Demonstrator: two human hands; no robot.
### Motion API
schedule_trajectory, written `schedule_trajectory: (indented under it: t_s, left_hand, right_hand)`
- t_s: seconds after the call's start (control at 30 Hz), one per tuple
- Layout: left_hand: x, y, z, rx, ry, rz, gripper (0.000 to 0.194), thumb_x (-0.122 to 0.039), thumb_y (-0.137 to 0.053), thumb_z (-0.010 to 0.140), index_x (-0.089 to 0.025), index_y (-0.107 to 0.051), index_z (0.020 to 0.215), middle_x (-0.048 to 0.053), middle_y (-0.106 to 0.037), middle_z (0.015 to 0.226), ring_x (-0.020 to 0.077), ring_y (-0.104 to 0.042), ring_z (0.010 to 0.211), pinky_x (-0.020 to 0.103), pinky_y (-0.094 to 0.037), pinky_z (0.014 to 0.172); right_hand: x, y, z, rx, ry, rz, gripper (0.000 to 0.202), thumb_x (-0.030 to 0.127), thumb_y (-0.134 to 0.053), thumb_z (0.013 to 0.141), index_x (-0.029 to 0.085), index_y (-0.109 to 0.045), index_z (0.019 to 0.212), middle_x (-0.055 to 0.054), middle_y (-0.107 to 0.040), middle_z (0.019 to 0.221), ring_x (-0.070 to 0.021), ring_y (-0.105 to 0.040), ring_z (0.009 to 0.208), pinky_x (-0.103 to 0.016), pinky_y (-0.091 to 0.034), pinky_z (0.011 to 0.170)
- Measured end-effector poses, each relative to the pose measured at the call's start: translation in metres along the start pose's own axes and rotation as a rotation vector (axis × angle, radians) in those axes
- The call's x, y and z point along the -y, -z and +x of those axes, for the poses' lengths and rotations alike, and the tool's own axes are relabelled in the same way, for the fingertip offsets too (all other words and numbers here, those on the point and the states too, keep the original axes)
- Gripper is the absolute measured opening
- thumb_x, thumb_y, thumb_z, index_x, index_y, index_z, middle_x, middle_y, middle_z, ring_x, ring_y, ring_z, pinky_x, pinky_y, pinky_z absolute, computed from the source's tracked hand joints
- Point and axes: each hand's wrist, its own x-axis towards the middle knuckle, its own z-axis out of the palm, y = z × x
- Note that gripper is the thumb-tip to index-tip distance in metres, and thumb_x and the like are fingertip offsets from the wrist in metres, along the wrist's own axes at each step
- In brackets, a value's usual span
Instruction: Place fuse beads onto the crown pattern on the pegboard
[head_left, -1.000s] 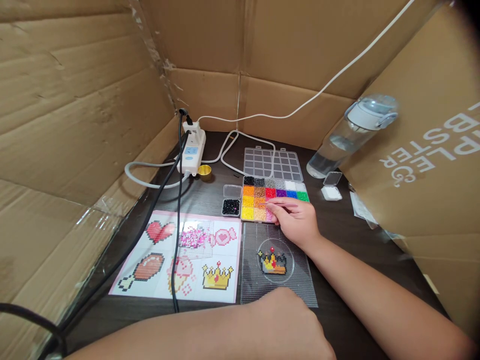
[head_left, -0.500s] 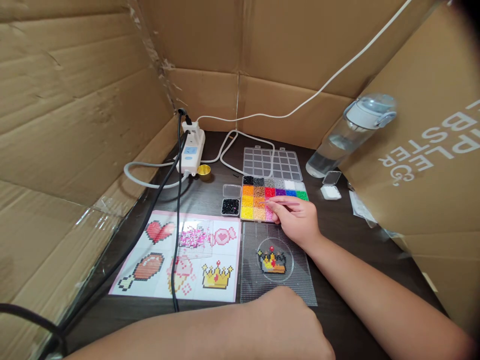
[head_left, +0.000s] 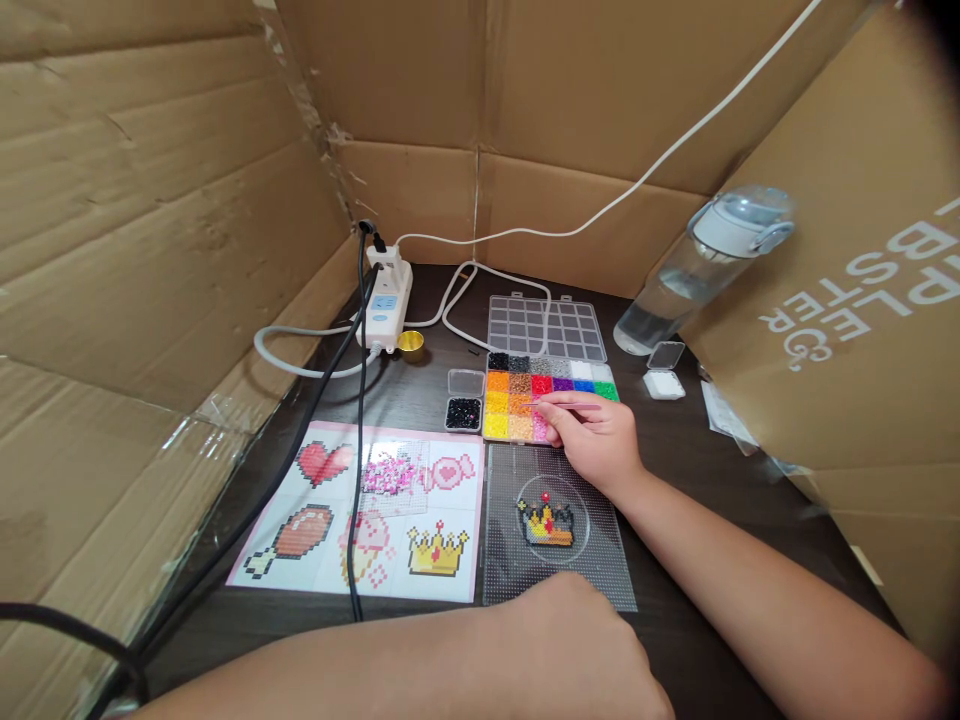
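Black already outlines much of the bead crown (head_left: 547,525) on your clear pegboard (head_left: 510,580), doesn't it?

Yes. Its red centre and top red tip are in, yellow fills part of the left and middle, and orange runs along the lower right.

What's left for you?

Set against the printed crown (head_left: 435,554) just beside the board, the upper right inside looks unfilled and the right tip seems short of yellow, though it's too small to be sure. I'd judge you past halfway.

And your hands?

Your right hand (head_left: 600,440) pinches a thin pink tool (head_left: 577,406), its tip at the orange beads (head_left: 519,405) in the bead box (head_left: 504,440). Your left hand (head_left: 589,650) has its fingers hidden, so I can't tell its grip.
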Motion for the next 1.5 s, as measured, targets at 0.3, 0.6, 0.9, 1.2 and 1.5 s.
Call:
schedule_trajectory:
  t_s: [0.3, 0.6, 0.9, 1.2, 1.5]
  left_hand:
    - [0.002, -0.008, -0.004, -0.081, -0.01, 0.035, 0.037, -0.046, -0.035, 0.095, -0.021, -0.06, 0.083, -0.003, -0.061, 0.072, 0.013, -0.058, 0.064, 0.026, -0.029, 0.033]
    - [0.013, -0.032, 0.001, -0.285, -0.069, 0.1, 0.021, -0.034, -0.057, 0.085, -0.019, -0.055, 0.071, -0.005, -0.059, 0.065, 0.0093, -0.051, 0.053, 0.023, -0.022, 0.034]
    - [-0.005, -0.028, 0.004, -0.429, 0.055, 0.118, 0.036, -0.046, -0.05, 0.085, -0.02, -0.064, 0.064, -0.003, -0.066, 0.061, 0.0141, -0.059, 0.055, 0.027, -0.021, 0.041]
    - [-0.012, -0.025, 0.005, -0.281, -0.04, 0.164, 0.036, -0.043, -0.046, 0.086, -0.022, -0.068, 0.068, -0.001, -0.066, 0.061, 0.0159, -0.057, 0.051, 0.031, -0.022, 0.04]
    - [-0.01, -0.024, 0.004, -0.343, -0.009, 0.146, 0.035, -0.042, -0.047, 0.086, -0.021, -0.069, 0.069, 0.002, -0.064, 0.059, 0.02, -0.058, 0.05, 0.032, -0.023, 0.041]
  right_hand:
    - [-0.001, 0.0, -0.002, -0.013, 0.026, 0.0, 0.022, 0.035, -0.07, 0.074, 0.014, -0.075, 0.077, -0.006, -0.072, 0.064, -0.0131, -0.06, 0.045, -0.024, -0.053, 0.044]
    - [0.03, 0.015, -0.015, -0.054, 0.102, 0.093, 0.019, 0.033, -0.068, 0.077, 0.015, -0.075, 0.077, -0.002, -0.065, 0.052, -0.0116, -0.055, 0.042, -0.023, -0.048, 0.043]
    - [0.043, 0.056, -0.07, -0.058, 0.001, 0.136, 0.013, 0.028, -0.069, 0.08, 0.017, -0.075, 0.08, 0.001, -0.06, 0.048, -0.009, -0.053, 0.041, -0.02, -0.046, 0.042]
    - [0.023, 0.055, -0.111, -0.085, 0.048, 0.018, 0.012, 0.02, -0.064, 0.082, 0.018, -0.076, 0.082, 0.001, -0.06, 0.051, -0.0091, -0.054, 0.043, -0.021, -0.046, 0.044]
    - [0.018, 0.05, -0.115, 0.005, 0.129, -0.079, 0.013, 0.013, -0.063, 0.083, 0.017, -0.075, 0.083, 0.0, -0.063, 0.057, -0.009, -0.056, 0.044, -0.022, -0.047, 0.046]
